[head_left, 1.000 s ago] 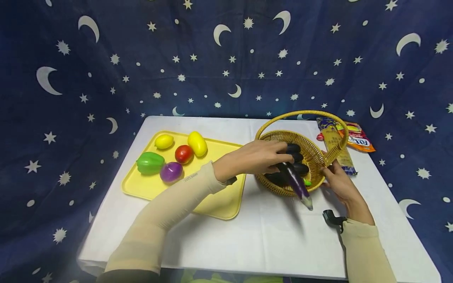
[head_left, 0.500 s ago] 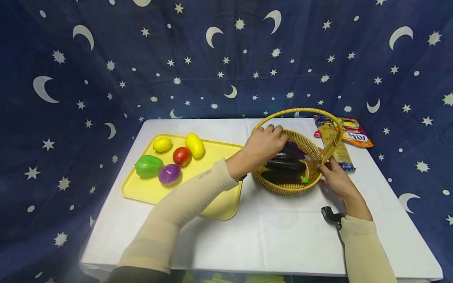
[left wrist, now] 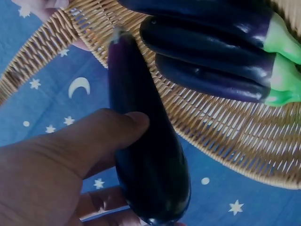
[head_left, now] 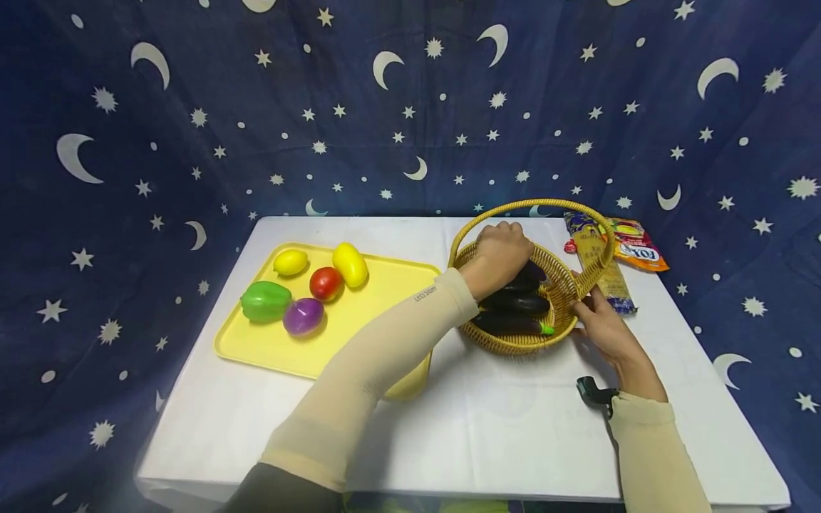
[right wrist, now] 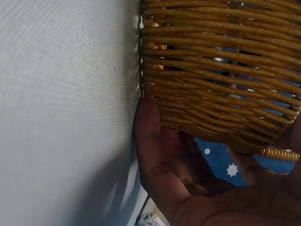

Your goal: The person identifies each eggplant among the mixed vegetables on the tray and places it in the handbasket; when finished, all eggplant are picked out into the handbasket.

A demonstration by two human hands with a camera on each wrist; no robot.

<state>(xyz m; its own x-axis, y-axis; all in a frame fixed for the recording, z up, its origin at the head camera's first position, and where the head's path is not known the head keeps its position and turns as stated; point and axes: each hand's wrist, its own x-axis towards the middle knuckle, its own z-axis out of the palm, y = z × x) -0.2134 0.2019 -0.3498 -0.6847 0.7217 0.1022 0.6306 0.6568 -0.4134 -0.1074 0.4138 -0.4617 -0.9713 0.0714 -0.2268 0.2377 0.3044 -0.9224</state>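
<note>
A woven wicker basket (head_left: 513,348) with a tall arched handle stands on the right half of the table. Over its far left side is my left hand (head_left: 503,253), holding a dark purple eggplant (left wrist: 148,146) with the thumb across it, as the left wrist view shows; from the head the hand mostly hides it. Several eggplants (left wrist: 202,52) with green caps lie side by side in the basket. My right hand (head_left: 609,335) grips the basket's right side near the handle's foot. Its fingers (right wrist: 150,136) curve under the basket wall, low against the white cloth.
Left of the basket, a yellow tray (head_left: 385,278) carries a lemon (head_left: 291,262), a mango (head_left: 350,265), a tomato (head_left: 326,283), a green pepper-like piece (head_left: 266,301) and a round purple one (head_left: 303,316). Snack packets (head_left: 635,246) and a long pasta pack (head_left: 603,263) lie behind my right hand.
My left hand has carried the eggplant from the basket's near side, where it pointed outward, to the far left part of the basket. My right hand keeps its place on the basket.
</note>
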